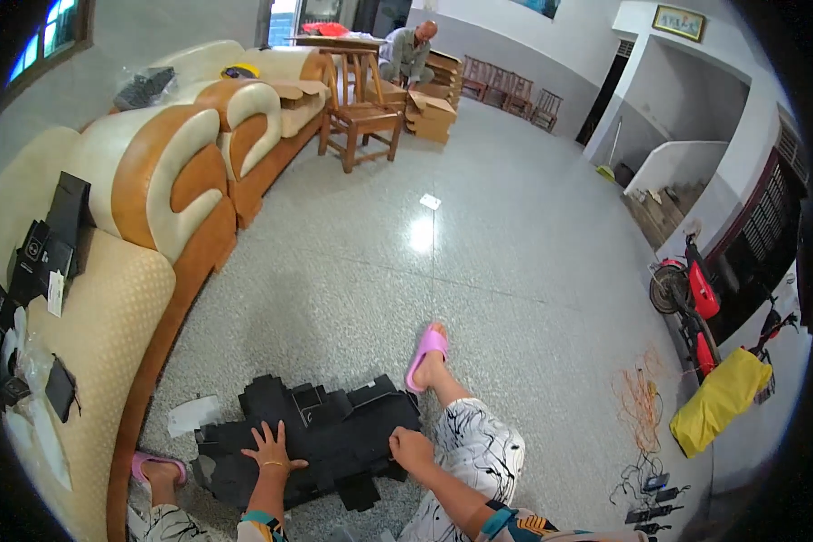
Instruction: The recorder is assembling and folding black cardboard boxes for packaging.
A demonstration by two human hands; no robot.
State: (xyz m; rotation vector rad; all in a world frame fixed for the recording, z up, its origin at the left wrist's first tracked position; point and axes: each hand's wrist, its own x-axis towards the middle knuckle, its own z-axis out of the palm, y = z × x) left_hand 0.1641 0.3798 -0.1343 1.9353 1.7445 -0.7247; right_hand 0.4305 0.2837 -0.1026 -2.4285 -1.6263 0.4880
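Cardboard [321, 434], black and die-cut, lies flat on the floor [479, 244] between the person's feet. Left hand [269, 448] presses it with fingers spread; right hand [410, 447] curls closed over its right edge, steadying the sheet.

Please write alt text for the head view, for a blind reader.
A seated person's left hand lies flat on a black flat sheet on the floor, the right hand at its edge. A cream-and-orange sofa stands to the left.
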